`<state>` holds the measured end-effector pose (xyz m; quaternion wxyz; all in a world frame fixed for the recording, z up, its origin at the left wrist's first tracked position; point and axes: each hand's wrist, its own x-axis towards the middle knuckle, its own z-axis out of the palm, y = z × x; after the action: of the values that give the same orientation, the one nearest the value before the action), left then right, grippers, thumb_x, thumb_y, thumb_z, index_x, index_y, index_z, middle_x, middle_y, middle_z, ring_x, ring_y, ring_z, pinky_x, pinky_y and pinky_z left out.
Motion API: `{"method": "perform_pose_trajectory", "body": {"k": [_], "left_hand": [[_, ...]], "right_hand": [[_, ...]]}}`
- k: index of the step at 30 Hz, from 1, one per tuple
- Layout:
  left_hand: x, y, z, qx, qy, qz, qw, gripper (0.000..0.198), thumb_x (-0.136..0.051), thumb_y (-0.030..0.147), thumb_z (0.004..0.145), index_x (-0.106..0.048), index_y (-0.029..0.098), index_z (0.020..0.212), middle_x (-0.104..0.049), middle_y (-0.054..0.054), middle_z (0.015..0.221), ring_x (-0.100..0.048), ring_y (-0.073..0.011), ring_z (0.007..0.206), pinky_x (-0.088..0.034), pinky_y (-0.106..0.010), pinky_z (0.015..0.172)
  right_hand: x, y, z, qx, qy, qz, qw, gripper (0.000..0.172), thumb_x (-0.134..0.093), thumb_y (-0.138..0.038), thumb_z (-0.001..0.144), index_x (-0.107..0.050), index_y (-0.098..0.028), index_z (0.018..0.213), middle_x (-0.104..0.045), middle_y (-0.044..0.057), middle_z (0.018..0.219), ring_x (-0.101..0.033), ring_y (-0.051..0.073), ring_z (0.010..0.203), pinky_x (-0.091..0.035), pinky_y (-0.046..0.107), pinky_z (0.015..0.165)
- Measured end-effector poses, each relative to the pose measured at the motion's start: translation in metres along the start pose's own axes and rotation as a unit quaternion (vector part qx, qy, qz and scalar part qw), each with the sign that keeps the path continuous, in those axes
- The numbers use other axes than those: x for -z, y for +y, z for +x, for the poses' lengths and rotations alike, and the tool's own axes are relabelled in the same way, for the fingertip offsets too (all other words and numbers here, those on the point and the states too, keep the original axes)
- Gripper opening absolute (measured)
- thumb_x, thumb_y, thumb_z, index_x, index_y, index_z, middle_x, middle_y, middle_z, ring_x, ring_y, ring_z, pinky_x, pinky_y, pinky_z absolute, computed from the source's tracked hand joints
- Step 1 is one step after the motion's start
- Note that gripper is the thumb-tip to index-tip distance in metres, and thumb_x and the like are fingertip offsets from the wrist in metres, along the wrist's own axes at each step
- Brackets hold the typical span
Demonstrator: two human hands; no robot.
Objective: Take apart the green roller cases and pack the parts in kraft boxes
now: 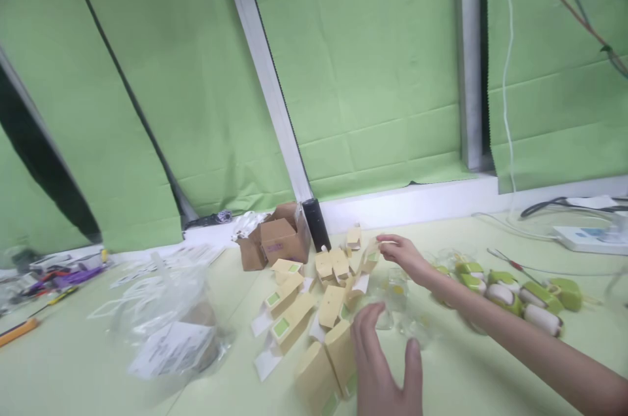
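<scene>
Green blinds (373,63) hang behind a pale worktop (466,380) crowded with packaging. On it, a bulky clear plastic bag (161,305) lies in front of and to the left of an opened brown carton (284,242). A person's bare left hand (386,377), well in front of the carton and to its right, is spread wide, thumb apart from fingers. Their right hand (403,258) reaches out to the carton's right, fingertips at the edge of a small cream box (369,258); whether they grip it cannot be told. Just beside the carton's right side stands a black cylinder (316,226). More cream boxes (294,321) with green patches are scattered in front of the carton and to its right. Farther right of the carton, past some clear plastic pieces (395,290), sit slightly blurred green-and-white items (542,298).
</scene>
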<state>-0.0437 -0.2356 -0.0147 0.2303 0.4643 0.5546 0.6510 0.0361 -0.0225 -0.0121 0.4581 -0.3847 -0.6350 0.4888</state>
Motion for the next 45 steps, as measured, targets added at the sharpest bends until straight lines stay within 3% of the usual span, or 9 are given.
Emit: {"method": "perform_pose_trajectory", "body": {"k": [5, 9, 15, 20, 25, 28, 31, 34, 45], "left_hand": [[-0.057, -0.009, 0.028, 0.123, 0.044, -0.161, 0.978, 0.084, -0.068, 0.053, 0.069, -0.021, 0.021, 0.131, -0.028, -0.019, 0.145, -0.028, -0.027, 0.135, -0.03, -0.035, 0.105], [-0.08, -0.033, 0.032, 0.26, -0.117, -0.254, 0.924, 0.087, -0.076, 0.054, 0.058, -0.035, 0.016, 0.125, -0.052, -0.02, 0.129, -0.051, -0.0324, 0.118, -0.043, -0.038, 0.093], [-0.07, -0.032, 0.014, 0.263, -0.233, -0.274, 0.895, 0.067, -0.081, 0.036, 0.06, -0.051, 0.014, 0.115, -0.068, -0.013, 0.107, -0.062, -0.0285, 0.101, -0.048, -0.033, 0.082], [-0.061, -0.021, 0.009, 0.276, -0.257, -0.272, 0.885, 0.053, -0.07, 0.033, 0.075, -0.051, 0.018, 0.123, -0.064, -0.011, 0.118, -0.057, -0.0288, 0.112, -0.047, -0.032, 0.084], [-0.061, -0.028, 0.008, 0.331, -0.24, -0.303, 0.861, 0.058, -0.064, 0.035, 0.08, -0.041, 0.023, 0.133, -0.063, -0.009, 0.12, -0.055, -0.028, 0.116, -0.048, -0.034, 0.086], [-0.06, -0.031, 0.01, 0.335, -0.193, -0.333, 0.86, 0.059, -0.061, 0.038, 0.082, -0.039, 0.023, 0.134, -0.063, -0.009, 0.12, -0.06, -0.0272, 0.108, -0.049, -0.035, 0.083], [-0.058, -0.032, 0.013, 0.335, -0.173, -0.354, 0.856, 0.053, -0.059, 0.038, 0.083, -0.042, 0.02, 0.13, -0.065, -0.009, 0.116, -0.062, -0.0252, 0.105, -0.049, -0.033, 0.084], [-0.058, -0.032, 0.014, 0.338, -0.174, -0.345, 0.858, 0.052, -0.062, 0.036, 0.081, -0.045, 0.018, 0.127, -0.068, -0.009, 0.11, -0.063, -0.0243, 0.102, -0.049, -0.031, 0.083], [-0.057, -0.032, 0.016, 0.35, -0.205, -0.316, 0.858, 0.045, -0.065, 0.036, 0.079, -0.051, 0.013, 0.115, -0.068, -0.011, 0.108, -0.064, -0.0245, 0.098, -0.049, -0.028, 0.076]], "right_hand": [[0.071, -0.013, -0.064, 0.062, 0.025, 0.038, 0.997, 0.019, -0.063, -0.035, 0.08, -0.056, -0.018, 0.086, -0.055, -0.004, 0.065, -0.055, 0.013, 0.061, -0.046, 0.026, 0.058], [0.095, -0.006, -0.116, 0.063, -0.022, 0.03, 0.997, 0.023, -0.063, -0.044, 0.08, -0.058, -0.021, 0.081, -0.058, -0.002, 0.07, -0.057, 0.015, 0.065, -0.049, 0.028, 0.057], [0.088, 0.015, -0.153, 0.015, -0.096, 0.04, 0.995, 0.052, -0.052, -0.046, 0.089, -0.032, -0.03, 0.135, -0.062, 0.009, 0.11, -0.062, 0.021, 0.098, -0.051, 0.044, 0.087], [0.077, 0.014, -0.155, 0.004, -0.124, 0.011, 0.992, 0.045, -0.05, -0.041, 0.092, -0.042, -0.029, 0.134, -0.06, 0.011, 0.122, -0.06, 0.024, 0.108, -0.051, 0.045, 0.09], [0.08, 0.018, -0.155, 0.067, -0.048, -0.119, 0.989, 0.04, -0.048, -0.041, 0.092, -0.047, -0.028, 0.13, -0.057, 0.011, 0.126, -0.059, 0.025, 0.11, -0.056, 0.039, 0.082], [0.085, 0.018, -0.163, 0.227, -0.032, -0.255, 0.939, 0.055, -0.058, -0.049, 0.084, -0.044, -0.029, 0.133, -0.046, 0.013, 0.136, -0.047, 0.028, 0.123, -0.052, 0.041, 0.089], [0.082, 0.014, -0.171, 0.41, -0.105, -0.401, 0.813, 0.062, -0.07, -0.049, 0.074, -0.051, -0.031, 0.129, -0.054, 0.011, 0.128, -0.053, 0.027, 0.115, -0.051, 0.041, 0.09], [0.071, 0.009, -0.174, 0.497, -0.128, -0.481, 0.711, 0.042, -0.064, -0.028, 0.085, -0.055, -0.026, 0.125, -0.069, 0.005, 0.109, -0.062, 0.018, 0.098, -0.051, 0.034, 0.089], [0.057, 0.003, -0.18, 0.525, -0.056, -0.506, 0.682, 0.025, -0.054, -0.035, 0.091, -0.066, -0.017, 0.104, -0.074, 0.004, 0.086, -0.065, 0.016, 0.083, -0.049, 0.032, 0.077]]}}
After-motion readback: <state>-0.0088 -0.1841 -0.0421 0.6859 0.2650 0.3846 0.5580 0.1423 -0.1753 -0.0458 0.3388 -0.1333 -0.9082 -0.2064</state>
